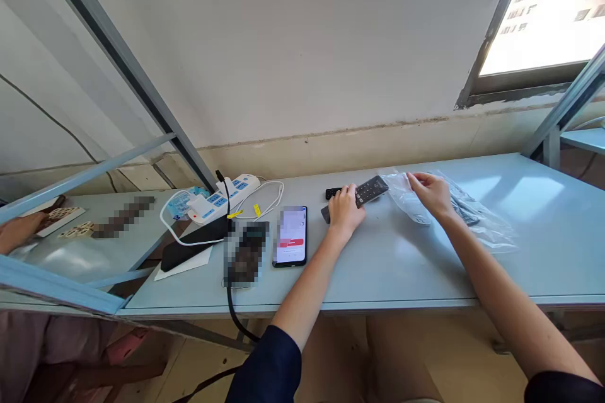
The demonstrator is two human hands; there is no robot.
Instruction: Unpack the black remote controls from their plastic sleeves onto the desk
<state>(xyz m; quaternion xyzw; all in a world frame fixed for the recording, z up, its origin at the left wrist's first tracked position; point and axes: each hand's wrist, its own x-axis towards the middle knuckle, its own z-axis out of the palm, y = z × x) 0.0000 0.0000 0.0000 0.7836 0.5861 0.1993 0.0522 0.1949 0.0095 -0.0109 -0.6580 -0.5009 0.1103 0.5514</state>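
My left hand (346,209) is closed round a black remote control (371,190) that lies on the pale blue table (416,264), with its far end pointing toward a clear plastic bag (477,220). A second black remote (333,192) lies just behind my left hand. My right hand (431,193) pinches the open edge of the plastic bag, which lies flat on the table. Something dark (466,213) shows inside the bag; I cannot make it out.
A phone (290,236) with a lit screen lies left of my hands. Further left are a black device (193,242), a white power strip (222,198) with white cables, and a black cord hanging off the front edge. Another person's hand (16,230) rests at far left.
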